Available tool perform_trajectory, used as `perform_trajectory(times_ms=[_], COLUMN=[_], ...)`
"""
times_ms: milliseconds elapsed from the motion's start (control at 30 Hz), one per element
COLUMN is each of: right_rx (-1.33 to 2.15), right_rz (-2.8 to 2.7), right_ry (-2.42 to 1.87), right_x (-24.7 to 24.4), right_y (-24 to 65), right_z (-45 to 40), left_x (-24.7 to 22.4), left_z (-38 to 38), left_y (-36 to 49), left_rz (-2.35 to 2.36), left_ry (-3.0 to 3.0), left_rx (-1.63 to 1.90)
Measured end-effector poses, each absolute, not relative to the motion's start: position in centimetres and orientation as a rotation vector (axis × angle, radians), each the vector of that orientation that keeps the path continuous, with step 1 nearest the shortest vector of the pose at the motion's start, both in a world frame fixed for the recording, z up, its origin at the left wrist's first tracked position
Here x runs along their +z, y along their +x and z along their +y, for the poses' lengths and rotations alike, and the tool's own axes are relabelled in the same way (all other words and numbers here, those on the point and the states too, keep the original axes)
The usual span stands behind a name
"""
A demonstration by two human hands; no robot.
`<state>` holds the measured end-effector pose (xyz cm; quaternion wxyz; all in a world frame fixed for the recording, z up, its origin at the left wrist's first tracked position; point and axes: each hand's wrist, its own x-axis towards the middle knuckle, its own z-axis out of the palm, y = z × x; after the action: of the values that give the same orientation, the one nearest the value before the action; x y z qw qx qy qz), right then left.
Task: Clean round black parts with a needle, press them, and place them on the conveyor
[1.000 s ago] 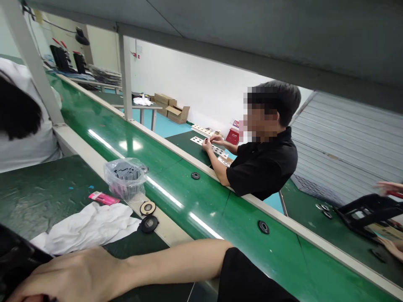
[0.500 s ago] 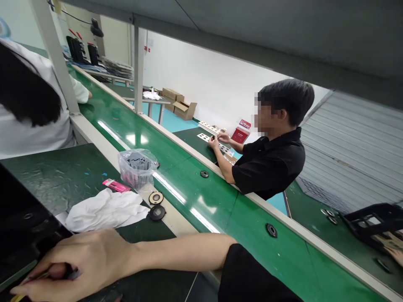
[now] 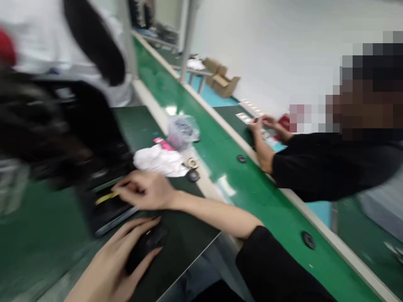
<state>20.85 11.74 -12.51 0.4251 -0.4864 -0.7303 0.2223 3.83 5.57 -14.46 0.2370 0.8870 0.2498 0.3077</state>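
My right hand (image 3: 147,191) reaches into the front of a black machine (image 3: 103,151), its fingers closed in a pinch. A thin yellow strip (image 3: 104,199) runs from the fingertips into the machine's opening; what kind of thing it is stays blurred. Nearer to me, my left hand (image 3: 118,256) curls its fingers and thumb around a dark black part (image 3: 147,243) over the green worktop (image 3: 179,218). The shape of that part is smeared by motion and partly hidden by the fingers.
Behind my right hand lie a white cloth (image 3: 159,160), a pink packet (image 3: 164,144), a plastic bag (image 3: 182,132) of grey parts and a black ring part (image 3: 193,175). Black rings (image 3: 308,240) sit on the green conveyor (image 3: 220,180). Across it a co-worker (image 3: 305,167) handles small parts.
The view has swung left and down, bringing my left hand and more of the black machine into sight. My right hand still pinches at the machine with the yellow strip.
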Motion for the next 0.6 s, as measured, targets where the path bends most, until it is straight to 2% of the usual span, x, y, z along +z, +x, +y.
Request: perform_trajectory(times_ms=[167,600], right_rx=[0.516,0.390], right_rz=[-1.713,-1.782], right_ry=[-1.129,-1.112], right_x=[-13.0,-13.0], right_y=[21.9,22.2], right_z=[10.8,10.6], left_x=[-12.2,-12.1], left_z=[4.3,4.1], left_y=[3.9,4.1], left_rz=[0.676,0.679], left_ry=[2.291,2.374], left_rx=[0.588,0.642])
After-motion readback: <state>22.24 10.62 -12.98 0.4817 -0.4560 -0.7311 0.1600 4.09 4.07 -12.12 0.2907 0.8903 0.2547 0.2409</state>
